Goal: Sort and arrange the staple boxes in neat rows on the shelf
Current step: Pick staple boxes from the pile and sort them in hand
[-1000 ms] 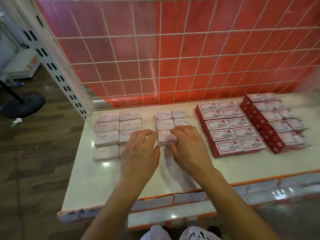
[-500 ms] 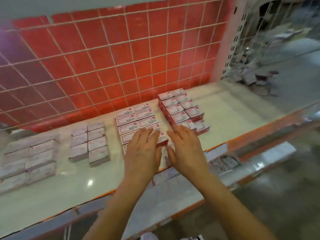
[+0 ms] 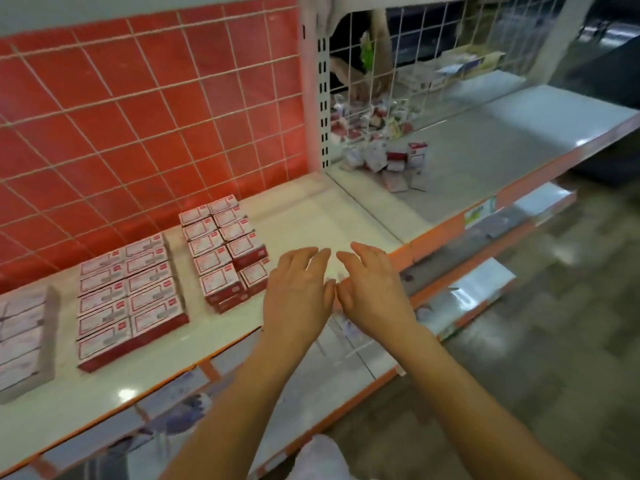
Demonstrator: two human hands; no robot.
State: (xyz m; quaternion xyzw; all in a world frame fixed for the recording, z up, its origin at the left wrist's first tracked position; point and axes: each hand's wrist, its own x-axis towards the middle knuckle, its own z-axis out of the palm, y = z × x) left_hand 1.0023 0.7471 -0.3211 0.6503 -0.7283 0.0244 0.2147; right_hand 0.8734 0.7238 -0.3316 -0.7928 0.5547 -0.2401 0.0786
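A shop: slotted-upright display shelving (image 3: pixel 346 216) with orange edge strips, wire-grid backing (image 3: pixel 145 109) and rows of staple boxes (image 3: pixel 131 289).

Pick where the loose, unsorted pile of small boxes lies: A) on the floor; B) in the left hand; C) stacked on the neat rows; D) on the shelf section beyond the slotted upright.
D: the jumbled pile sits on the grey shelf past the slotted upright, while the left hand and right hand hover open and empty.
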